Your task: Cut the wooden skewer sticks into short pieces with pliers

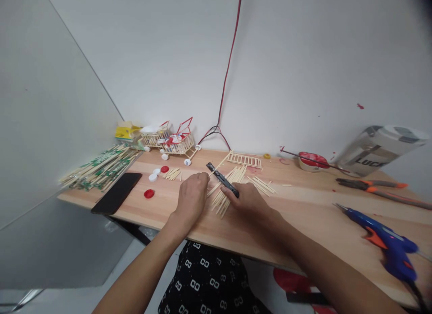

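Note:
My left hand (193, 190) is closed on a thin wooden stick (221, 162), which slants up to the right. In my right hand (248, 197) is a dark, narrow tool that looks like a utility knife (222, 180). Its far end crosses the stick close to my left fingers; whether a blade is out is too small to tell. Beneath and between both hands lies a loose pile of wooden sticks (221, 204). Shorter cut sticks (261, 186) lie right of the pile, and a small ladder-like stick frame (245, 159) lies behind it.
Miniature stick carts (178, 145) stand at the back left. Skewer bundles (104, 168), a black phone (116, 193), red (149, 194) and white caps (153, 177) and short sticks (173, 174) lie left. Rightward are a red paint cup (312, 161), pliers (371, 185), a blue glue gun (381, 237) and a container (371, 154).

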`<state>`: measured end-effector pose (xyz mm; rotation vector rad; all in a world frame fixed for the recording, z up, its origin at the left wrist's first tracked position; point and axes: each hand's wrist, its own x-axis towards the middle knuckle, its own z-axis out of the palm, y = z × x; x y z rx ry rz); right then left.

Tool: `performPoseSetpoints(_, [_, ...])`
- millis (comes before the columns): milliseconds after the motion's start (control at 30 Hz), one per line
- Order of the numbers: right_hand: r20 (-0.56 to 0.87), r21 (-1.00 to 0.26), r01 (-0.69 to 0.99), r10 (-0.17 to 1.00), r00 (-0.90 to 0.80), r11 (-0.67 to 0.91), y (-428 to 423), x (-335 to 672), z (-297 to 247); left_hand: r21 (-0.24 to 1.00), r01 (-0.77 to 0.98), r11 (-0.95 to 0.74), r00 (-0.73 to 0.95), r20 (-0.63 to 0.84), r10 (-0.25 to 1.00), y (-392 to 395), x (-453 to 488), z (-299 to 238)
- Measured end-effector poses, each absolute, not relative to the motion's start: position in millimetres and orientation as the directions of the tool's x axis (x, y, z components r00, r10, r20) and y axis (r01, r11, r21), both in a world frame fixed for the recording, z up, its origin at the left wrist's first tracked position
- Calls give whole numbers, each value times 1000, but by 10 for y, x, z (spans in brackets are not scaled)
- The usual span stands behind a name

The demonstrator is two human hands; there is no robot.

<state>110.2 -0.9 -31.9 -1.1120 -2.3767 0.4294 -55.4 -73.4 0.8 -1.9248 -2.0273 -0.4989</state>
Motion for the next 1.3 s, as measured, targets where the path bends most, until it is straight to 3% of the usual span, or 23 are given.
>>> performPoseSetpoints(300, [315,-449,641,781,-539,623,-17,1100,-309,35,999,29,-42,479,877,-709,-559,-10])
performPoseSetpoints(633, [176,-637,513,757,-630,575,14,1171,-155,-45,999,12,14,533,846,-674,-546,25])
performPoseSetpoints(1000, [148,-646,516,755,-639,563,61,1241,-96,-94,996,6,48,556,830,-652,-485,40])
performPoseSetpoints(1300, [157,-602,575,788,-595,554,105,1186,-225,-78,997,0,38,490,871,-650,-471,21])
